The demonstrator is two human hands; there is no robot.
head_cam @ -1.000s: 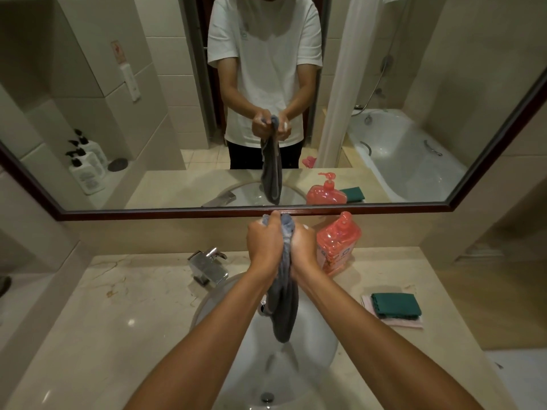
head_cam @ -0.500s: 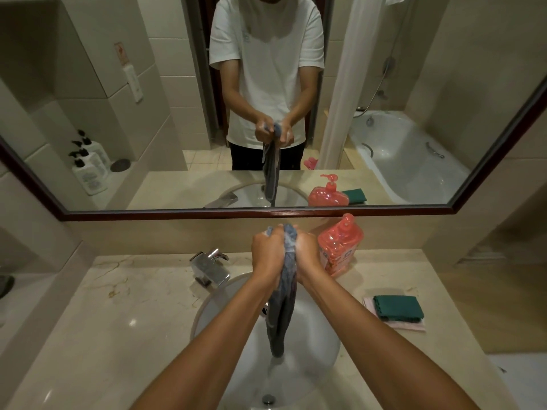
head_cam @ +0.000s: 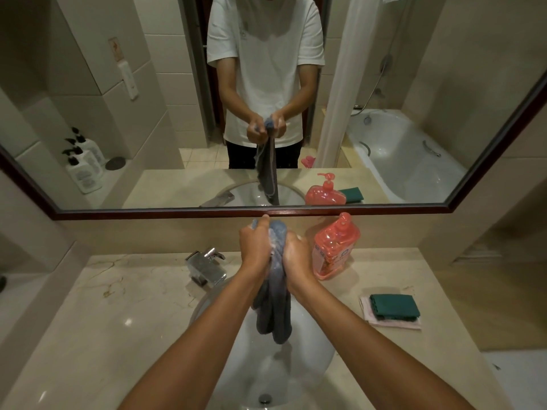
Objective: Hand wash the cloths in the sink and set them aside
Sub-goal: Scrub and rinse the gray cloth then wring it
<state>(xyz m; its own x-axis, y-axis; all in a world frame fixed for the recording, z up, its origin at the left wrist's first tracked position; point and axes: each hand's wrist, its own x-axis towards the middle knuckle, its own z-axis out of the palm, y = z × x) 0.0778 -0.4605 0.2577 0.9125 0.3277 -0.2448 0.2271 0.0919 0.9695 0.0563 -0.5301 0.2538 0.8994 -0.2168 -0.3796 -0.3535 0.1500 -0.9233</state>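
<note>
A wet grey cloth (head_cam: 273, 309) hangs over the white sink (head_cam: 313, 359), pinched at its top between both palms. My left hand (head_cam: 256, 244) and my right hand (head_cam: 296, 255) press together around the cloth's upper part, with soap foam showing between them. The lower end of the cloth dangles free above the basin. On the counter to the right, a folded green cloth (head_cam: 395, 306) lies on top of a pink cloth (head_cam: 387, 322).
A chrome tap (head_cam: 207, 266) stands at the sink's back left. A red soap pump bottle (head_cam: 336, 247) stands just right of my hands. The beige marble counter (head_cam: 112, 315) runs both sides; a mirror (head_cam: 148, 113) hangs behind. The drain (head_cam: 265, 398) is near me.
The cloth's hanging end has bunched shorter and its top shifted between the palms as my hands rubbed it; the hands stay in the same place above the sink.
</note>
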